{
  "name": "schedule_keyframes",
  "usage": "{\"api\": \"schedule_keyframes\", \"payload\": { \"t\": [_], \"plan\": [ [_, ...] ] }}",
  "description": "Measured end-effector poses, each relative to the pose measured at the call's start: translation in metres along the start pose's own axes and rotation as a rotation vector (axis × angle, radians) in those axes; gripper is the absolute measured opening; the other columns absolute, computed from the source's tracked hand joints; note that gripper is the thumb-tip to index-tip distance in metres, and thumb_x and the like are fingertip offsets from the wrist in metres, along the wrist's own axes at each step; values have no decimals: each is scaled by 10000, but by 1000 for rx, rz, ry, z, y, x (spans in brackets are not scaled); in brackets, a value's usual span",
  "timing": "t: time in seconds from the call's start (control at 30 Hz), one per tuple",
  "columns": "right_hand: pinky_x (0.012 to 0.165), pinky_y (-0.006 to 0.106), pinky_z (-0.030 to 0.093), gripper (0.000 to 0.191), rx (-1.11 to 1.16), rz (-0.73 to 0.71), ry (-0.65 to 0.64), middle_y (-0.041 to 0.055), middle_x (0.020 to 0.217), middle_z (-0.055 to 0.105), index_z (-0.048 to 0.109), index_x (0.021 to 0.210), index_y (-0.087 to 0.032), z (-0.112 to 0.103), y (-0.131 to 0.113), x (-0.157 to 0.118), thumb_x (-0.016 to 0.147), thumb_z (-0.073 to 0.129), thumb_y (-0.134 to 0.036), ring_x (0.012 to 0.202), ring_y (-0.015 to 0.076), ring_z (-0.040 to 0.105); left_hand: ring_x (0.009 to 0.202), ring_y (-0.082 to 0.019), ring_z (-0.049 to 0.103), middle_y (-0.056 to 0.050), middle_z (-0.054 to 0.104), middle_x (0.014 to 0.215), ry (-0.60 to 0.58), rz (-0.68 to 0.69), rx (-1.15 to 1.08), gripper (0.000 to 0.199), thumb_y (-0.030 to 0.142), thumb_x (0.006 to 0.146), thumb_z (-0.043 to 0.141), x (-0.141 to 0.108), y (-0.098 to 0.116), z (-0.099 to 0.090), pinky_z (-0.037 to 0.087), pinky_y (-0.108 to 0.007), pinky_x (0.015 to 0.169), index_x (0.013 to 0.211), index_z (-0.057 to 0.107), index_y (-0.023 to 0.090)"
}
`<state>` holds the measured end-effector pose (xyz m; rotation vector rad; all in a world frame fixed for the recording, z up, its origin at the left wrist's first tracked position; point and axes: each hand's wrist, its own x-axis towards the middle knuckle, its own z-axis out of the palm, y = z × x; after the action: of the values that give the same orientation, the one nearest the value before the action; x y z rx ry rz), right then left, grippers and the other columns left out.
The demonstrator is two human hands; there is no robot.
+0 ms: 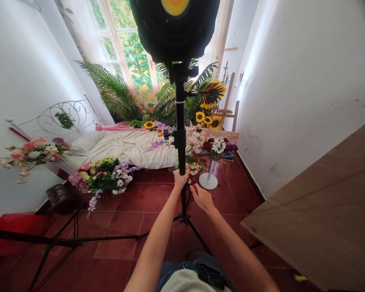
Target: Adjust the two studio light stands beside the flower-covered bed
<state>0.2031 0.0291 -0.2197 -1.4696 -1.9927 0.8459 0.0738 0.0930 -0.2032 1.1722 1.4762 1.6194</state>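
Note:
A black light stand point(180, 117) rises in front of me, with a large black lamp head point(174, 36) on top and its tripod legs on the red floor. My left hand point(181, 179) is closed around the pole below the knobbed collar point(179, 139). Just right of the pole and slightly lower is my right hand point(202, 197), its fingers curled near a small knob at the pole; whether they grip it is hard to make out.
Behind the stand is a bed point(130, 148) with flowers around it. A white round base point(208, 181) stands right of the pole. Another black stand's legs point(63, 242) spread at lower left. A brown board point(316, 207) juts in at right.

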Motion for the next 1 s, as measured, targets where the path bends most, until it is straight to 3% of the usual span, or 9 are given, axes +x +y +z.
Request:
{"api": "schedule_keyframes", "payload": {
  "t": [0.07, 0.13, 0.3, 0.57, 0.73, 0.9, 1.0],
  "plan": [
    [653, 252, 388, 475, -256, -163, 33, 76, 879, 651, 542, 940, -199, -13, -5, 2, 890, 259, -577, 830, 195, 598, 397, -55, 377, 41, 419, 420, 4, 1, -7, 262, 291, 604, 605, 0, -1, 0, 300, -178, 403, 454, 432, 165],
    [663, 254, 389, 459, -417, -287, -14, 96, 905, 652, 550, 945, -186, -22, -10, 8, 912, 250, -532, 863, 204, 598, 396, -56, 378, 42, 418, 417, 7, 4, -7, 266, 291, 600, 611, 0, -2, 1, 301, -178, 401, 451, 429, 167],
    [660, 253, 389, 403, -567, -420, -92, 122, 876, 662, 576, 901, -153, -25, -19, 24, 948, 247, -381, 813, 201, 619, 385, -57, 371, 45, 409, 410, -2, -6, -10, 267, 283, 605, 601, 1, -2, 0, 295, -182, 395, 443, 421, 171],
    [583, 240, 338, 385, -237, -360, -81, 60, 681, 637, 566, 742, -172, -11, -7, 30, 932, 284, -355, 603, 153, 582, 410, -58, 381, 47, 424, 426, -12, -26, -16, 249, 269, 605, 616, 1, -1, -3, 301, -184, 428, 457, 448, 161],
    [623, 261, 343, 363, -14, -288, 50, 69, 671, 611, 573, 706, -194, 5, -9, 22, 882, 367, -435, 631, 179, 548, 471, -90, 452, 16, 494, 494, -76, 2, 59, 289, 387, 684, 608, -5, 7, -15, 364, -204, 483, 545, 532, 145],
    [601, 274, 340, 433, -71, -79, 210, 107, 736, 640, 621, 828, -186, 28, -23, 3, 885, 300, -470, 640, 205, 571, 881, -177, 585, -80, 629, 936, -114, 126, 98, 283, 362, 789, 503, -46, 2, -50, 448, -304, 810, 991, 589, 184],
    [555, 281, 336, 491, -203, 82, 233, 118, 750, 659, 622, 956, -196, 43, -31, -7, 885, 242, -497, 617, 221, 594, 976, -189, 579, -83, 624, 1011, -181, 13, 119, 250, 290, 792, 454, -83, -27, -105, 417, -342, 900, 984, 596, 219]
  ]
}}
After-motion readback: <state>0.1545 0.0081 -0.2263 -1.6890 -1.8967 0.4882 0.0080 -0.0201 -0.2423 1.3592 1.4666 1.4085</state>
